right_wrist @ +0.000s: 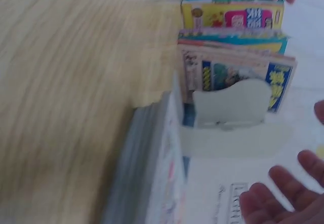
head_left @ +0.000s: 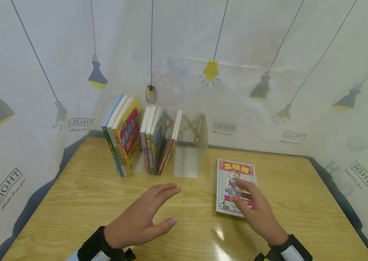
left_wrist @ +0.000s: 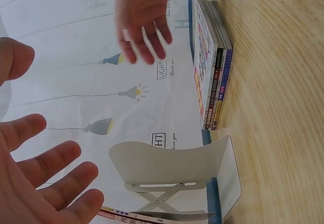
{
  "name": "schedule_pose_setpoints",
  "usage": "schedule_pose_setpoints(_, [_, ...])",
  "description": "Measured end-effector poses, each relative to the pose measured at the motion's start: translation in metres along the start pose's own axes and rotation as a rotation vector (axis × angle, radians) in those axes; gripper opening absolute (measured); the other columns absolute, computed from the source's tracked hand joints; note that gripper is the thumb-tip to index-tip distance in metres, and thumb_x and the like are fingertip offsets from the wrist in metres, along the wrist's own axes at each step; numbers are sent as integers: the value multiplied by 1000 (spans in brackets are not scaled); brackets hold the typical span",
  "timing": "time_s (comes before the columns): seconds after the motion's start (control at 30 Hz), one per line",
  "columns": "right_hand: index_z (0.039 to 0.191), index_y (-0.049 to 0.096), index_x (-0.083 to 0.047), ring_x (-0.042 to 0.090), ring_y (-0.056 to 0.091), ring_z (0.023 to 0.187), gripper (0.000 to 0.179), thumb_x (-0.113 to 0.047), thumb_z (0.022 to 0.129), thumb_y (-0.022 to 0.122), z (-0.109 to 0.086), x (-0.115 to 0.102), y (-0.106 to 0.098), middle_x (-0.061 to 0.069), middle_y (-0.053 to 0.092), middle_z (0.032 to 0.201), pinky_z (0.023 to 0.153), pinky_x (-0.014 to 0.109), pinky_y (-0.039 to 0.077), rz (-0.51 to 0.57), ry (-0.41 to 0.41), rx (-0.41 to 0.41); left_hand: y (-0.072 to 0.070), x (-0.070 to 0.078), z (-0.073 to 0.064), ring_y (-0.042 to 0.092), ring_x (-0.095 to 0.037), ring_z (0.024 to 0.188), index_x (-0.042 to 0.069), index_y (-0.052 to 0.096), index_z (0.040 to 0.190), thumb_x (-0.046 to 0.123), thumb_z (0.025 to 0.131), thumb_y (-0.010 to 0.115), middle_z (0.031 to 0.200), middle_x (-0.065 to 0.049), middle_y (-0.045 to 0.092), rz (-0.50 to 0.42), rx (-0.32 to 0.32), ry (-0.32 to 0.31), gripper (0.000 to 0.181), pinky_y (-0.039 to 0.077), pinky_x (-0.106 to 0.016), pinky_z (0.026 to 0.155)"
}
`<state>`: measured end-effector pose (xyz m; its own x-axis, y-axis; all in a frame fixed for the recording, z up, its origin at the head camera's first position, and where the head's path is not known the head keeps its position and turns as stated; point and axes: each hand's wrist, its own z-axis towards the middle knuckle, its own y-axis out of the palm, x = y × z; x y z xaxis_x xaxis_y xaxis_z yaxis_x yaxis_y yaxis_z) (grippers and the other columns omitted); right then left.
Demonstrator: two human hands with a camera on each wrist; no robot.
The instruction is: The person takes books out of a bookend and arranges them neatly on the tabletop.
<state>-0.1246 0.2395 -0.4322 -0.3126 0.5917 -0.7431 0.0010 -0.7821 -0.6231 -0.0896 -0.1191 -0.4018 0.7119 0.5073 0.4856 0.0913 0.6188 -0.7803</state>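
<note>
My left hand hovers over the table in front of the book rack, fingers extended, thumb apart, holding nothing. My right hand is above a short stack of books, thumb and fingers spread and overlapping the cover in the head view. The top book has a pink title band and cartoon figures. In the left wrist view the right hand is clear of the stack, whose spines face the camera. A pale metal expandable book rack holds several upright books on its left.
A thin book leans inside the rack, right of the middle group of books. The rack's right end plate stands upright. Behind the wooden table hangs a white curtain printed with lamps.
</note>
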Motion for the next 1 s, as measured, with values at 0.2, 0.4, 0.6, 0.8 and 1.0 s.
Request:
schedule_pose_setpoints(0.2, [145,49,-18,12,50,131,58,-6,92,71,-2,-35,10,1,52,144,106,17,43,17,-243,-2,0,1,-1,43,-25,141,26,28,158,36,99,63,157,-4,38,-6,21,-17,69,49,-52,102])
schedule_pose_setpoints(0.4, [154,35,-20,14,43,138,75,-11,91,74,-10,-58,17,1,42,153,110,23,40,23,-314,-148,-2,4,-3,41,-23,142,30,28,158,37,98,65,158,-1,37,-37,40,-55,71,48,-51,103])
schedule_pose_setpoints(0.6, [158,28,-22,18,41,141,84,-26,89,77,-16,-68,27,1,38,158,109,40,44,-59,-345,-222,0,3,-4,43,-26,140,26,28,159,38,98,65,159,-4,36,-24,45,-23,72,49,-54,100])
schedule_pose_setpoints(0.8, [159,27,-19,20,40,142,85,-29,90,77,-17,-70,27,2,36,159,105,47,47,-75,-340,-248,4,2,-7,43,-27,140,27,27,159,41,97,65,159,-4,35,-27,33,-17,74,49,-55,99])
schedule_pose_setpoints(1.0, [159,28,-22,19,41,141,85,-32,89,77,-16,-69,26,-1,38,159,105,46,46,-118,-325,-224,5,0,-6,43,-26,139,28,28,158,43,96,65,159,-3,35,10,48,-17,74,49,-55,99])
